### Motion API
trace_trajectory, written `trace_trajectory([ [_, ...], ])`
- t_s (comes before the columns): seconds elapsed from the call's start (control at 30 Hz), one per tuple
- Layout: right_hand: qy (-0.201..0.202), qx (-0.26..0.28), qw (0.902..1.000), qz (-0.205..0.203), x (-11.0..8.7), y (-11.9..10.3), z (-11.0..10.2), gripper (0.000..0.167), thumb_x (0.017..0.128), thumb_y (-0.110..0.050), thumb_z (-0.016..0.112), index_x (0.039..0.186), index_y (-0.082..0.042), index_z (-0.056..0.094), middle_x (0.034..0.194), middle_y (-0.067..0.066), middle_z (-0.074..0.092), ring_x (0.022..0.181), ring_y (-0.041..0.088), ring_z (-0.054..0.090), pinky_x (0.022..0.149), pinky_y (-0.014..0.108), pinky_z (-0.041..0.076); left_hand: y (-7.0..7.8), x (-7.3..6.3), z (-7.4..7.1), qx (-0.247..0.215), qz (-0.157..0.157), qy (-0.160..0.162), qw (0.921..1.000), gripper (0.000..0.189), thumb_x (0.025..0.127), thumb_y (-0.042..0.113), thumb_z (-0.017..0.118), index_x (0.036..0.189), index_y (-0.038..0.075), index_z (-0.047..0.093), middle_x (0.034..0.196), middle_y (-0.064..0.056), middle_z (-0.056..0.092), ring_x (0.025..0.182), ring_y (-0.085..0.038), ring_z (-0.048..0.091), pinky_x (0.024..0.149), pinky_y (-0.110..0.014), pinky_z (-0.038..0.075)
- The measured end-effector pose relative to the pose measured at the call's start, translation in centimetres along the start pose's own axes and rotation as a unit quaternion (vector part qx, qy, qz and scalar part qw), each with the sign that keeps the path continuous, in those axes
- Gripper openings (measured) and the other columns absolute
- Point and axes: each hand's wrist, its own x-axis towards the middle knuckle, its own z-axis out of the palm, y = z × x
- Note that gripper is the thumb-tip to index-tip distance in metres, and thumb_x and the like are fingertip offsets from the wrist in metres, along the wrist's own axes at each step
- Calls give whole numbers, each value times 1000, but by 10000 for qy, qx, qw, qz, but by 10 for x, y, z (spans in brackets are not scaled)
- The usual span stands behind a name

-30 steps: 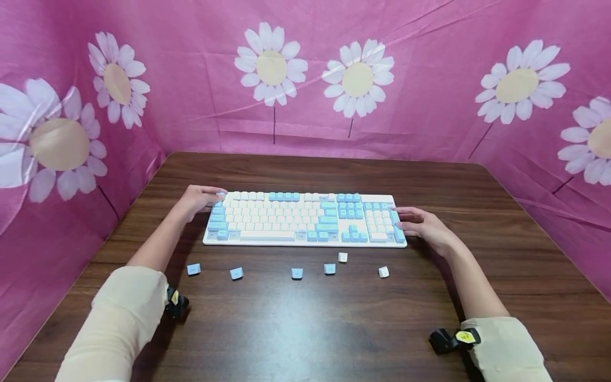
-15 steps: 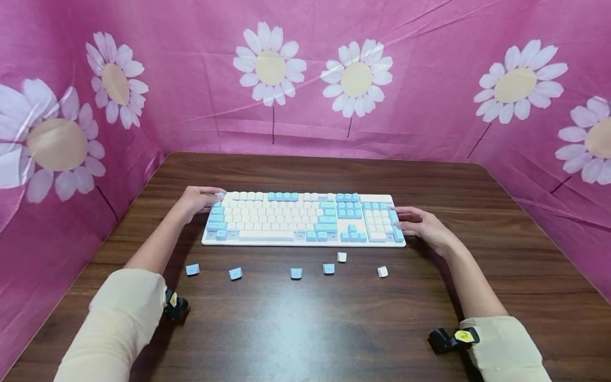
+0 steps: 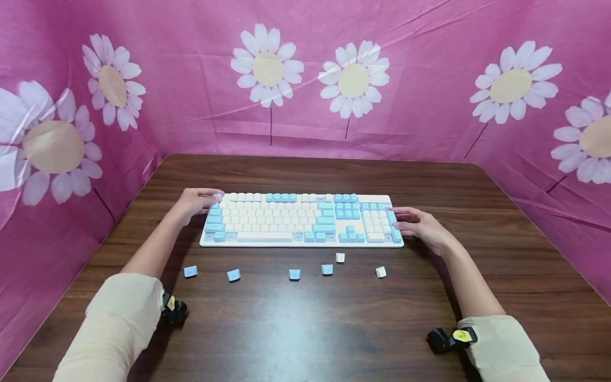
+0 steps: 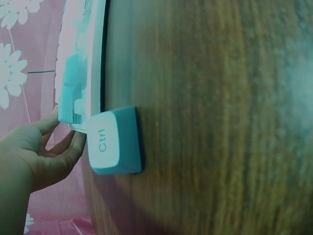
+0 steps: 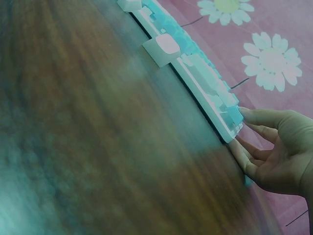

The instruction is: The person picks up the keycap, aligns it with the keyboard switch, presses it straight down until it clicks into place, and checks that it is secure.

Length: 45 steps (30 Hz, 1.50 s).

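Note:
A white and light-blue keyboard [image 3: 272,220] lies lengthwise across the table, with small gaps in its bottom row where the switch plate shows. My left hand [image 3: 193,201] grips its left end near the back corner; in the left wrist view, fingers are above and below that edge. At the number-pad end, my right hand [image 3: 425,228] holds the right edge, its thumb on top and the other fingers low against the side. Loose keycaps lie in front: several blue ones, among them a Ctrl keycap [image 4: 103,142], plus two white ones, one being the nearer white keycap [image 3: 380,271].
The brown wooden table [image 3: 286,329] extends in front of the keyboard and behind it. A pink cloth with daisies [image 3: 267,69] hangs around the back and sides. Black wrist cameras are strapped at both sleeves, the right camera [image 3: 444,339] close over the tabletop.
The whole head view has shifted slightly, so everything sits a little farther left. Both hands stay at the keyboard's ends, and the keycaps keep their places.

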Motion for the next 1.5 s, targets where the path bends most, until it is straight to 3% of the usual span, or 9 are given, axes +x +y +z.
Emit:
trace_trajectory([
  [0.17,-10,17,10000,-12,0,0,2,62,88,-11,63,140,3,31,132,27,33,94,8,54,81,24,45,-12,10,-3,-248,91,112,9996,39,89,20,63,122,0,58,121,-17,55,100,-16,54,92,-37,40],
  [0.3,-13,51,10000,-11,0,1,2,61,88,-10,62,139,4,31,132,27,33,94,8,54,81,24,45,-22,22,-7,-193,325,97,9992,41,87,20,65,121,-2,58,121,-19,55,100,-16,56,90,-36,41],
  [0.43,18,4,10000,-22,0,4,2,61,88,-11,63,139,4,32,130,27,34,94,9,54,81,24,46,-25,25,-7,-102,390,83,9992,42,87,21,65,121,-2,57,121,-20,55,103,-18,55,90,-35,42],
  [0.6,42,-66,10000,-20,1,5,2,61,87,-13,64,138,4,33,130,26,35,95,10,54,80,24,46,-14,10,-2,237,314,168,9991,41,91,22,60,124,-1,55,125,-21,52,109,-23,51,91,-33,41],
  [0.83,21,-11,10000,-6,1,3,2,61,88,-13,64,138,4,33,130,27,35,95,11,54,80,24,46,5,-11,-1,1221,991,413,9867,35,93,17,56,121,-4,56,121,-24,53,116,-35,44,96,-47,32],
  [1.17,30,20,10000,41,0,0,1,62,88,-12,63,139,3,31,131,26,34,95,10,53,81,24,45,21,-31,-12,1266,1686,936,9730,38,91,26,59,119,1,59,120,-20,56,112,-34,48,87,-47,39],
  [1.33,25,33,10000,21,0,0,1,61,88,-10,63,139,4,32,130,26,35,95,10,53,81,25,46,25,-52,-16,1421,1875,1178,9648,38,90,31,60,117,3,62,115,-20,59,109,-31,49,85,-44,38],
  [1.5,35,17,10000,-87,1,0,0,58,88,-9,62,137,5,35,128,26,37,95,11,54,81,26,46,23,-76,-16,1517,1977,1210,9609,41,89,36,60,117,6,63,111,-15,62,100,-19,55,79,-33,40],
])
